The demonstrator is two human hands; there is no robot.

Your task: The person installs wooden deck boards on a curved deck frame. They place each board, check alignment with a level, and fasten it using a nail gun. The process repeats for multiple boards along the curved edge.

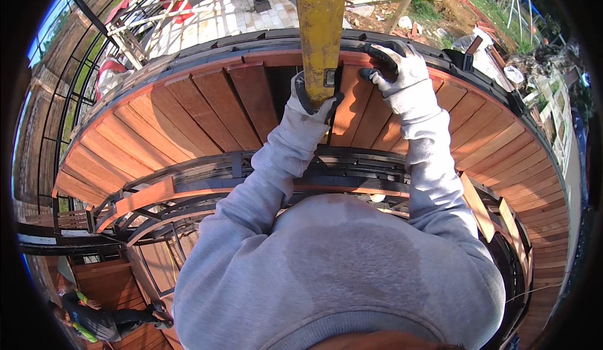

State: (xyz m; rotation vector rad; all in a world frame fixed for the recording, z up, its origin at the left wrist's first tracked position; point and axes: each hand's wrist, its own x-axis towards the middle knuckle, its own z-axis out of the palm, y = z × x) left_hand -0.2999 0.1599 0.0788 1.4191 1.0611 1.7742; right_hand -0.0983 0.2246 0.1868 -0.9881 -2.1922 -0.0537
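Observation:
My left hand [314,98], in a dark-palmed work glove, is closed around the lower end of a long yellow spirit level [322,29]. The level stands against a curved row of reddish wooden planks [207,102], over a dark gap between two of them. A small vial window shows near its lower end. To the right, my gloved right hand [399,64] curls over the curved wooden rim [264,56] at the planks' far ends, thumb on the near side and fingers over the top. Part of its grip is hidden by the glove.
Dark curved metal framing [358,164] runs between me and the planks. Loose boards lean at the lower right [478,208]. A person [107,315] is on the wooden deck at lower left. Beyond the rim are light paving [220,20], a red container [174,1] and rubble.

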